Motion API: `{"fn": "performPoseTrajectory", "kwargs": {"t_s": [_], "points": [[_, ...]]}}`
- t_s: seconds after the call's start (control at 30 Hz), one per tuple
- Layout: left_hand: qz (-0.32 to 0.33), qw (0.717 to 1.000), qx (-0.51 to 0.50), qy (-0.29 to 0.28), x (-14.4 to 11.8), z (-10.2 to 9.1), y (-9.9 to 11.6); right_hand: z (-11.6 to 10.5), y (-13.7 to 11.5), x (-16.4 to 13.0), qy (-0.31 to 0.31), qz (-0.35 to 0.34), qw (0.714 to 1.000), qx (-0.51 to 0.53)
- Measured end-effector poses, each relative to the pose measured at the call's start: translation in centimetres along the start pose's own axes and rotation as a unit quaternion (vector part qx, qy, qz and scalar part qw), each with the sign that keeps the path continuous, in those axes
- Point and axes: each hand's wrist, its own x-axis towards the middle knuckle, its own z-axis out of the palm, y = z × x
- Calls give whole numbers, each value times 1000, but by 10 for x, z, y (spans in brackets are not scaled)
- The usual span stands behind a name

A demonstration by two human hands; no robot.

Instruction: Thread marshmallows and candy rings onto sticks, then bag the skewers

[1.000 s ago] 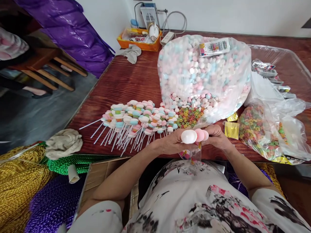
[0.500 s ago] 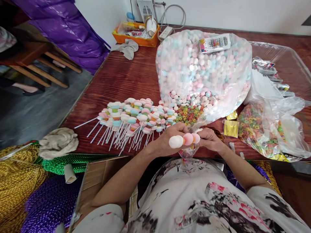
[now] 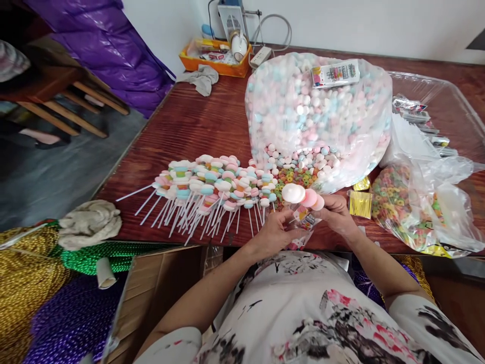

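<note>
My right hand (image 3: 336, 215) is closed at the pink end of a short candy skewer (image 3: 309, 197) of white and pink marshmallow-like pieces. My left hand (image 3: 276, 232) pinches a small clear printed plastic bag (image 3: 303, 222), which hangs just below the candy. Whether the candy touches the bag is hard to tell. Left of my hands lies a heap of finished candy skewers (image 3: 215, 182) with white sticks pointing toward me. Just beyond my hands, loose ring candies (image 3: 291, 177) are spread in front of a big clear bag of pastel candies (image 3: 318, 111).
At the right lie a bag of ring candies (image 3: 397, 202), gold twist ties (image 3: 359, 203) and a clear tray (image 3: 450, 106) with packed pieces. An orange box (image 3: 215, 65) and a grey cloth (image 3: 204, 78) are at the back. Bead strands (image 3: 71, 318) hang left.
The candy skewer has moved up and slightly right, away from my body. My left hand has shifted lower, and the printed bag now shows plainly between my hands.
</note>
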Motion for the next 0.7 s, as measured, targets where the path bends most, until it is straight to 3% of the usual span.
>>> {"fn": "performPoseTrajectory", "kwargs": {"t_s": [0.1, 0.2, 0.3, 0.43, 0.7], "points": [[34, 992, 102, 66, 0, -9, 2, -19, -15, -12, 87, -21, 996, -24], [88, 967, 204, 121, -1, -16, 0, -46, -43, -24, 112, -61, 984, -123], [113, 954, 243, 137, 0, -19, -4, -65, -76, -30, 56, -111, 957, -261], [137, 948, 252, 138, 2, -19, -7, -71, -107, -30, -37, -168, 904, -391], [174, 919, 341, 96, 3, -20, 9, -72, -123, -26, -141, -213, 787, -562]]}}
